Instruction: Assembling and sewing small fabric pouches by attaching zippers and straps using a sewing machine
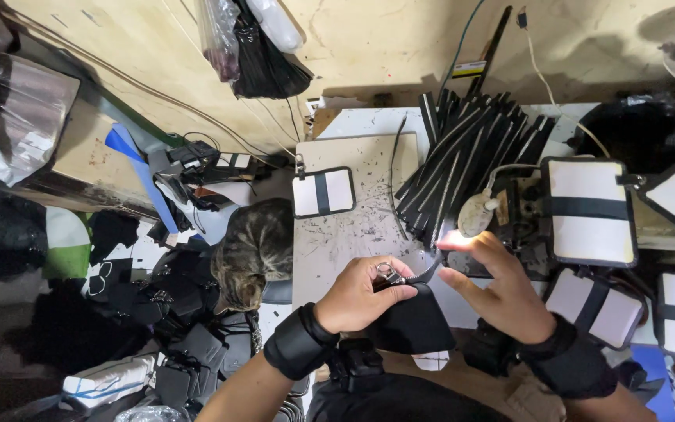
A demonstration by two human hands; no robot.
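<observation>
Head view looks straight down at my two hands, low in the middle of the frame. My left hand (361, 295) is closed around a black pouch (409, 322) and pinches a small metal zipper pull (389, 273) at its top edge. My right hand (496, 287) is open, fingers spread, and its fingertips touch the black zipper strip (430, 270) that runs up from the pouch. Both wrists wear black bands.

The pouch sits just under my hands, at the near edge of a pale work board (353, 211) that is dotted with black bits. I cannot see inside the pouch.

On the board, up and left of my hands, lies a white case with a black band (323, 192); it is shut. More white cases with black bands (590, 211) are stacked at the right side, also shut. A big bunch of black strips (474, 152) fans out at the upper middle.

A striped cat (255, 248) curls up left of the board. A black plastic bag (263, 66) hangs at the top.
</observation>
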